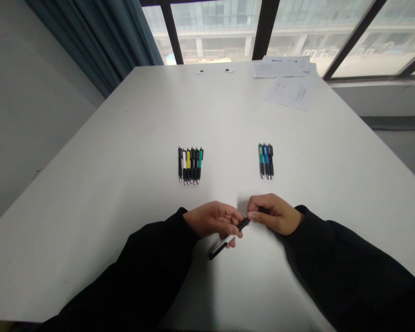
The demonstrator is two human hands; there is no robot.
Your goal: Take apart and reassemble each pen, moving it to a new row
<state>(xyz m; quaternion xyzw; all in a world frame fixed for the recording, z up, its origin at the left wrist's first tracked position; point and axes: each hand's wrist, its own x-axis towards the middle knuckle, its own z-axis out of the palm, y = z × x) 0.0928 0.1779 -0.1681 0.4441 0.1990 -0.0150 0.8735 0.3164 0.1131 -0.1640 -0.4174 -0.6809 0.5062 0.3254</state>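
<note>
A white and black pen [224, 243] slants between my hands, its clip end low and to the left. My left hand [217, 220] grips its barrel between thumb and fingers. The fingertips of my right hand [274, 214] pinch the pen's upper right end, which they hide. Beyond my left hand lies a row of several pens [190, 166], black, white, yellow and green, side by side with tips toward me. Farther right, past my right hand, lie three pens [266, 161]: one green, one blue, one black.
The white table [152, 115] reaches to the window. At its far right lie printed papers [290, 90]. Two small white ovals with dark spots, one of them the right oval [229, 71], sit near the far edge. A blue curtain [100, 37] hangs at the back left.
</note>
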